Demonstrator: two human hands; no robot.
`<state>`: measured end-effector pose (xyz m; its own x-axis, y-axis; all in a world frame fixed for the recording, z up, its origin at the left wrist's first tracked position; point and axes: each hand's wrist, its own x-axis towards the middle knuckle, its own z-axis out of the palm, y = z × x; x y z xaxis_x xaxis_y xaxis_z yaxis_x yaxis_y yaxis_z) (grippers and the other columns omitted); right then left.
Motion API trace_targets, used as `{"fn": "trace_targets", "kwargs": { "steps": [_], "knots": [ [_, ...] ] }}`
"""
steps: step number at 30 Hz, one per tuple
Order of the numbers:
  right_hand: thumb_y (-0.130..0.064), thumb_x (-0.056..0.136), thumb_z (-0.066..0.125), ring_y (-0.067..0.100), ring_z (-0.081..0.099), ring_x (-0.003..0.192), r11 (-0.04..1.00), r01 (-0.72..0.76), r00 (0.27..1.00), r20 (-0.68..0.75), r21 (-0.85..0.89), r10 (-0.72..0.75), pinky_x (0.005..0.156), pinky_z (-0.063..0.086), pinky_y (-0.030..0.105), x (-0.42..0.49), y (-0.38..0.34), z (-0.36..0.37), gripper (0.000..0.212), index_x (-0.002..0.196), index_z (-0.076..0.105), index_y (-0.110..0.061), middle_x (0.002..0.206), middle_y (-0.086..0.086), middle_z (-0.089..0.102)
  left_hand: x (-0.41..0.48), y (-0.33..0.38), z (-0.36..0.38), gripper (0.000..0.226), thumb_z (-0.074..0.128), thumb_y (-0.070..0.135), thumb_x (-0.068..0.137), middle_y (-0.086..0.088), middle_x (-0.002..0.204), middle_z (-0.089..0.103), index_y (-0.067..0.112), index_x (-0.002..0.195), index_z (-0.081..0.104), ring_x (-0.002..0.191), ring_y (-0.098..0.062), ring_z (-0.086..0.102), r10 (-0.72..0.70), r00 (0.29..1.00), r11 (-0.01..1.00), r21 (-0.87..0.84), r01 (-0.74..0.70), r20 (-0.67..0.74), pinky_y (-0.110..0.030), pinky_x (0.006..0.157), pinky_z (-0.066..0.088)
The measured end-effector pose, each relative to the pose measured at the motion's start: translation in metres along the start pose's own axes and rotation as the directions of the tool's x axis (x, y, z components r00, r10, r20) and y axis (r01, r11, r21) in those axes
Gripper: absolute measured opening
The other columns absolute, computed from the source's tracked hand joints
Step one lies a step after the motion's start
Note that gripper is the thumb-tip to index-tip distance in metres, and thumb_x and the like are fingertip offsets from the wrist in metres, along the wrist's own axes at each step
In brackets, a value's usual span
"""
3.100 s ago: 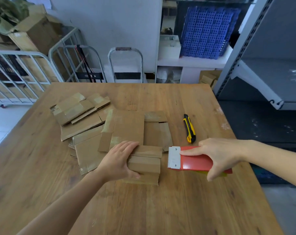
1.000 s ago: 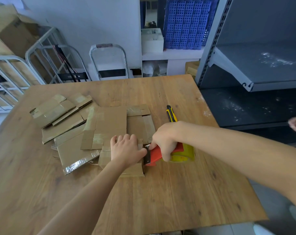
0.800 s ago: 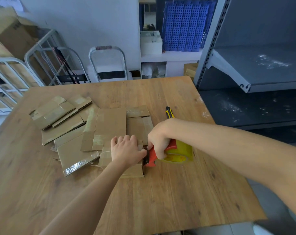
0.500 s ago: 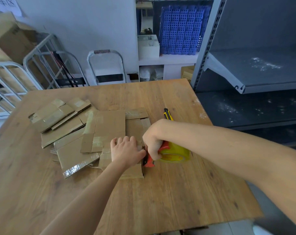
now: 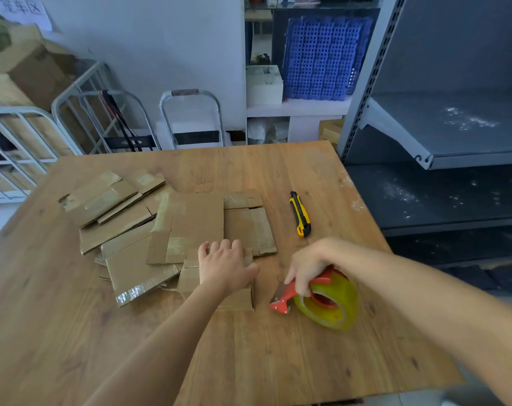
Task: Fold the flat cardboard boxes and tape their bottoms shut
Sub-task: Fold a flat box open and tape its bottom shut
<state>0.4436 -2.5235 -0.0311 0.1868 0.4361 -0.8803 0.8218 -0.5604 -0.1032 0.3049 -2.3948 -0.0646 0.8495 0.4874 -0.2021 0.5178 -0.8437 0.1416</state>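
Wooden table (image 5: pixel 249 361) carrying a spread of flat cardboard boxes (image 5: pixel 190 227) across its left-centre. Folded box (image 5: pixel 240 297) at the spread's near edge, pressed down by the left hand (image 5: pixel 224 266), palm flat, fingers closed together. Just to its right, apart from it, the red tape dispenser (image 5: pixel 316 297) with yellowish roll, gripped by the right hand (image 5: pixel 313 262). Yellow-black utility knife (image 5: pixel 300 213) towards the table's right edge, beyond the dispenser.

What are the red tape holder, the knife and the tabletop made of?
Tape dispenser: seemingly glossy red plastic, with a greyish, probably metal blade end, carrying a translucent yellowish roll.
Utility knife: apparently yellow and black plastic casing.
Table: wood by its visible grain, matte and scuffed.
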Motion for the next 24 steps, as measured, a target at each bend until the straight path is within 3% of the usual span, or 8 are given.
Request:
{"fn": "trace_targets", "kwargs": {
  "steps": [2, 4, 6, 8, 13, 17, 21, 24],
  "knots": [
    [-0.024, 0.068, 0.068, 0.013, 0.065, 0.086, 0.925, 0.079, 0.997, -0.052, 0.371, -0.064, 0.074, 0.055, 0.029, -0.007, 0.033, 0.014, 0.067, 0.133, 0.057, -0.036, 0.109, -0.006, 0.063, 0.0, -0.001, 0.001, 0.04, 0.038, 0.052, 0.085, -0.001, 0.112, 0.053, 0.019, 0.107, 0.049, 0.117, -0.023, 0.044, -0.003, 1.0, 1.0, 0.004, 0.003, 0.008, -0.042, 0.115, 0.015],
    [-0.02, 0.066, 0.064, 0.015, 0.066, 0.086, 0.734, 0.167, 0.986, -0.116, 0.658, -0.121, 0.073, 0.055, 0.029, -0.012, 0.061, 0.034, 0.07, 0.133, 0.057, -0.036, 0.108, 0.0, 0.067, 0.001, -0.001, 0.001, 0.04, 0.038, 0.053, 0.085, 0.0, 0.112, 0.053, 0.02, 0.106, 0.049, 0.116, -0.023, 0.045, 0.0, 1.0, 1.0, 0.015, 0.0, -0.001, -0.042, 0.115, 0.015],
    [-0.016, 0.065, 0.059, 0.013, 0.066, 0.08, 0.504, 0.212, 0.977, -0.168, 0.837, -0.132, 0.067, 0.053, 0.026, -0.01, 0.08, 0.058, 0.069, 0.132, 0.057, -0.034, 0.099, 0.002, 0.071, 0.001, -0.001, 0.002, 0.04, 0.038, 0.053, 0.085, 0.0, 0.111, 0.053, 0.021, 0.106, 0.049, 0.116, -0.023, 0.045, 0.001, 1.0, 1.0, 0.01, -0.001, -0.003, -0.042, 0.115, 0.015],
    [-0.013, 0.066, 0.057, 0.011, 0.066, 0.071, 0.318, 0.242, 0.968, -0.208, 0.917, -0.138, 0.062, 0.053, 0.025, -0.003, 0.09, 0.081, 0.069, 0.132, 0.055, -0.03, 0.087, 0.003, 0.072, 0.001, -0.001, 0.002, 0.04, 0.038, 0.053, 0.085, 0.0, 0.112, 0.053, 0.021, 0.107, 0.049, 0.117, -0.023, 0.044, 0.002, 1.0, 1.0, 0.008, -0.002, 0.0, -0.042, 0.115, 0.015],
    [-0.015, 0.066, 0.058, 0.015, 0.059, 0.061, 0.113, 0.259, 0.965, -0.253, 0.959, -0.072, 0.053, 0.051, 0.026, 0.01, 0.103, 0.111, 0.065, 0.129, 0.053, -0.031, 0.079, 0.009, 0.067, 0.001, 0.0, 0.0, 0.039, 0.038, 0.053, 0.086, 0.0, 0.11, 0.053, 0.022, 0.106, 0.048, 0.116, -0.023, 0.045, 0.009, 1.0, 1.0, 0.008, -0.009, 0.0, -0.042, 0.114, 0.016],
    [-0.025, 0.055, 0.072, 0.021, 0.063, 0.066, 0.124, 0.23, 0.971, -0.237, 0.965, 0.043, 0.06, 0.053, 0.031, 0.016, 0.111, 0.118, 0.073, 0.126, 0.053, -0.017, 0.086, 0.016, 0.067, 0.001, -0.001, 0.001, 0.04, 0.038, 0.054, 0.085, 0.0, 0.109, 0.053, 0.021, 0.106, 0.049, 0.116, -0.023, 0.045, 0.001, 1.0, 1.0, 0.009, -0.001, 0.004, -0.042, 0.114, 0.017],
    [-0.015, 0.071, 0.067, 0.023, 0.068, 0.067, 0.153, 0.177, 0.978, -0.191, 0.972, 0.085, 0.062, 0.056, 0.031, 0.014, 0.117, 0.115, 0.043, 0.111, 0.054, -0.007, 0.087, 0.016, 0.071, 0.0, -0.001, 0.002, 0.04, 0.039, 0.054, 0.084, 0.0, 0.109, 0.053, 0.022, 0.105, 0.049, 0.115, -0.023, 0.045, 0.003, 1.0, 1.0, 0.008, -0.003, 0.001, -0.042, 0.114, 0.017],
    [-0.011, 0.078, 0.063, 0.022, 0.067, 0.07, 0.19, 0.162, 0.973, -0.189, 0.968, 0.136, 0.068, 0.055, 0.033, 0.014, 0.12, 0.116, 0.034, 0.111, 0.058, -0.007, 0.082, 0.014, 0.07, 0.0, -0.001, 0.003, 0.04, 0.039, 0.055, 0.085, 0.001, 0.109, 0.053, 0.022, 0.105, 0.049, 0.115, -0.023, 0.046, 0.007, 1.0, 1.0, 0.006, -0.007, -0.001, -0.042, 0.114, 0.017]
  ]
}}
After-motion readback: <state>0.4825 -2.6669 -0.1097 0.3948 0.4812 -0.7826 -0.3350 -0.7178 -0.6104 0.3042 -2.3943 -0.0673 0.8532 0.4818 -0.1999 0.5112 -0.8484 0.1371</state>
